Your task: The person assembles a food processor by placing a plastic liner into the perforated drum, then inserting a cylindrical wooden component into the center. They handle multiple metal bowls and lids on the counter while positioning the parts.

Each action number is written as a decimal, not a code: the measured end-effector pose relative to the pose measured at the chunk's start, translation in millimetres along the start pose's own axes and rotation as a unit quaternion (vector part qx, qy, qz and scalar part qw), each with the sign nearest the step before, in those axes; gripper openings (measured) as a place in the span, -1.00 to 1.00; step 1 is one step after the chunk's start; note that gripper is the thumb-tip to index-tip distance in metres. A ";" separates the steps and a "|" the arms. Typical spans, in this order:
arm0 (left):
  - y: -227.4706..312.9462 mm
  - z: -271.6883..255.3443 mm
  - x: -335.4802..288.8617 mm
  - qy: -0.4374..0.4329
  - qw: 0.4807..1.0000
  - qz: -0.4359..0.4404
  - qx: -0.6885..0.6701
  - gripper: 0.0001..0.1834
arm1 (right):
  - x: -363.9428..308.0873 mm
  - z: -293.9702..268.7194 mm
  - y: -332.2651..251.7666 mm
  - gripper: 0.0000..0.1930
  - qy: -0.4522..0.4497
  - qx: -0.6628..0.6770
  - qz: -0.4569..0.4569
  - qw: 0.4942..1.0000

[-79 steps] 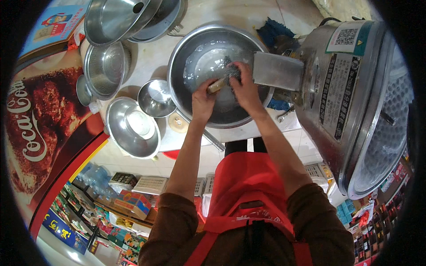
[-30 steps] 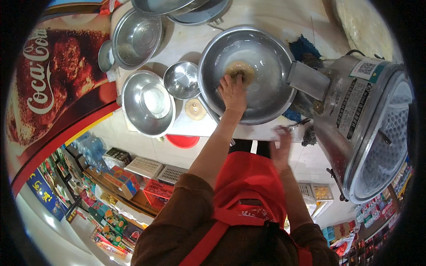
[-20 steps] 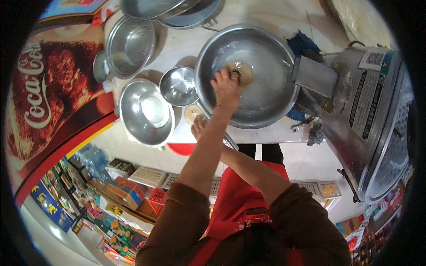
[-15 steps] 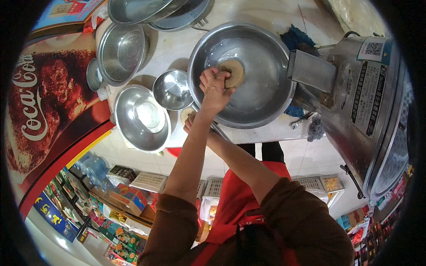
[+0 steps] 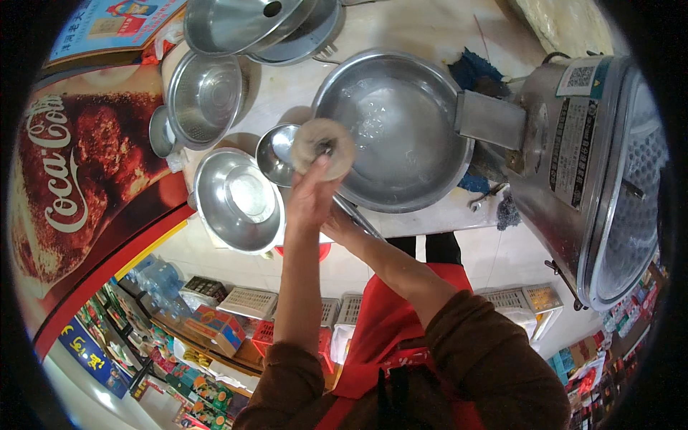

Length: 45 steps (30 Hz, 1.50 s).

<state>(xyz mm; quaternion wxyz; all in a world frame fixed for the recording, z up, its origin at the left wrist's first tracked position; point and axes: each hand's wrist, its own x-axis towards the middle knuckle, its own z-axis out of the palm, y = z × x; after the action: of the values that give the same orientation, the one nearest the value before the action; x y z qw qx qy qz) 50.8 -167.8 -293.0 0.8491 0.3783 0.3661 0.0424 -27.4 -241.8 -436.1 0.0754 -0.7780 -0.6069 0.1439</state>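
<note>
My left hand (image 5: 312,197) is closed on the near edge of a round tan disc (image 5: 307,143) with a dark centre. It holds the disc up, over the gap between the small steel bowl (image 5: 269,161) and the large steel basin (image 5: 448,158). Cloudy, bubbly liquid lies in the large basin. My right forearm crosses toward my left wrist. The part of my right hand (image 5: 342,228) that shows is low by the table's front edge, its fingers hidden behind my left wrist. Beside it slants a grey metal bar (image 5: 360,218), partly covered.
A wide steel bowl (image 5: 215,222) and a perforated steel pan (image 5: 204,97) stand at the left. More steel basins (image 5: 236,21) are at the far left. On the right, a metal machine (image 5: 555,158) has its chute over the basin's rim. A wrench (image 5: 481,203) and scouring pad (image 5: 508,213) lie near it.
My left hand has come out of the large basin, up and to the left, with a tan disc in it. My right hand's fingers, seen before beside another round tan piece, are now hidden.
</note>
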 end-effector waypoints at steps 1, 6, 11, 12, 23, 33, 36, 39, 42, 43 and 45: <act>1.0 -8.0 -9.2 0.018 1.000 0.010 0.016 -0.31 | -5.5 -6.2 1.4 -0.57 -0.008 0.088 0.013 0.996; -10.7 -61.8 -80.5 0.103 0.992 0.065 -0.025 -0.35 | -45.2 -62.7 25.2 -0.75 0.108 0.450 0.100 0.881; -59.0 -106.1 -118.5 0.148 0.986 0.040 -0.066 -0.36 | -76.4 -86.8 132.4 -0.58 0.200 0.435 0.249 0.842; -71.1 -112.6 -118.0 0.157 0.984 0.019 -0.077 -0.37 | -76.2 -83.4 159.5 -0.59 0.231 0.422 0.281 0.831; -155.6 -164.7 -64.1 0.174 0.943 -0.021 -0.284 -0.56 | -74.3 -75.5 223.2 -0.82 0.031 0.182 0.443 0.877; -106.6 -137.0 -82.1 0.309 0.947 -0.082 -0.018 -0.50 | -93.5 -141.5 176.3 -0.74 0.233 0.614 0.344 0.671; -61.0 -58.8 -82.6 0.259 0.966 0.010 0.007 -0.54 | -102.4 -192.5 161.9 -0.70 0.244 0.661 0.287 0.649; -7.1 26.1 -81.9 0.079 0.995 0.061 0.021 -0.54 | -121.0 -246.0 141.3 -0.64 0.256 0.699 0.216 0.632; 41.4 89.4 -77.3 -0.067 0.997 0.028 -0.003 -0.48 | -137.0 -294.3 130.3 -0.61 0.239 0.743 0.149 0.608; 52.6 106.2 -75.2 -0.099 0.995 0.018 -0.006 -0.46 | -142.3 -309.3 126.5 -0.61 0.246 0.737 0.141 0.614; 70.1 131.7 -76.4 -0.151 0.988 0.006 0.004 -0.51 | -155.6 -338.1 122.0 -0.64 0.235 0.730 0.152 0.623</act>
<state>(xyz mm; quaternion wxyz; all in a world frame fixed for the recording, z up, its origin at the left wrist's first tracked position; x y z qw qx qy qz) 95.6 -225.2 -142.0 0.8931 0.3857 0.2314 -0.0121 157.3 -403.5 -130.8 0.7358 -0.5563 -0.1371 0.3610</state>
